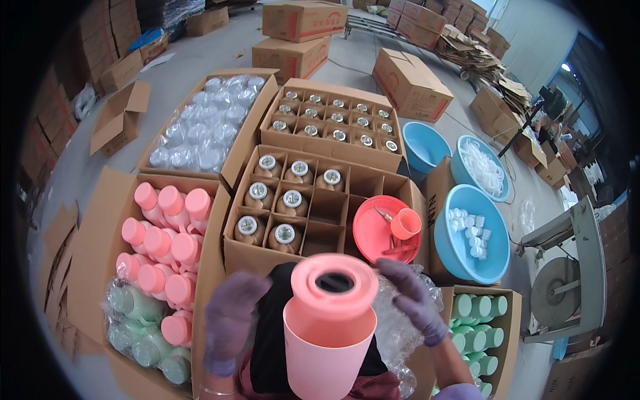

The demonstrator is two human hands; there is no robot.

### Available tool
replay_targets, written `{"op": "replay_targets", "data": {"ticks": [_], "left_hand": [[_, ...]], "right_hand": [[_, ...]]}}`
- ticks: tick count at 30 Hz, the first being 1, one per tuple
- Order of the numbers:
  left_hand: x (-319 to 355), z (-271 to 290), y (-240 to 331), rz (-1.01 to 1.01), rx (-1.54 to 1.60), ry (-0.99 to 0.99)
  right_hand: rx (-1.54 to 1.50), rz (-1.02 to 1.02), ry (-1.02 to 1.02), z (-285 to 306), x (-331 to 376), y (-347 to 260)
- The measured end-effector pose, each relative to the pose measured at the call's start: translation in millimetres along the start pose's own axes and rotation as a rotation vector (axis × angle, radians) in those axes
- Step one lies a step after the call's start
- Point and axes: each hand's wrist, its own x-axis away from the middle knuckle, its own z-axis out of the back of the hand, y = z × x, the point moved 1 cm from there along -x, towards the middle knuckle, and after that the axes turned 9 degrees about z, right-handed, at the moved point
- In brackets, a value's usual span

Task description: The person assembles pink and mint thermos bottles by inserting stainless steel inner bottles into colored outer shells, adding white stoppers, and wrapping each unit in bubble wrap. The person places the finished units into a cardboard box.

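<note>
A pink plastic jug body (330, 347), open at the top, stands upright in front of my lap. Over its mouth is a pink ring-shaped collar (309, 291) with a dark round hole, tilted; whether it rests on the rim I cannot tell. My left hand (233, 317), in a purple glove, is to the left of the jug body, somewhat blurred, with fingers apart and nothing in it. On the right, my gloved right hand (417, 300) has its fingers spread, the tips close to the collar's edge. Clear plastic wrap (393, 327) lies beneath that hand.
Ahead, a divided carton (280, 257) holds silver-topped flask liners, with a red dish (363, 230) on its right corner. Pink bottles (158, 241) fill a left carton; green bottles (475, 340) fill a right one. A blue basin (460, 267) holds small white caps.
</note>
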Motion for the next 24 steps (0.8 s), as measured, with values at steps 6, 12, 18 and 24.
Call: {"op": "replay_targets", "data": {"ticks": [6,12,18,24], "left_hand": [[-82.0,8.3,-24.3,0.368,-0.472,-0.162],[-112.7,46.5,-39.2,0.561,-0.44,0.411],[-83.0,84.1,-49.9,0.198,-0.369,0.61],[-75.3,114.7,-54.9,0.087,-0.573,0.781]], "right_hand": [[0.617,0.141,0.155,-39.8,-92.1,22.4],[0.086,0.205,0.044,-80.6,-172.7,39.4],[0.706,0.275,-0.364,-86.9,-185.6,82.0],[1.11,0.973,-0.248,-116.2,-211.3,84.5]]}}
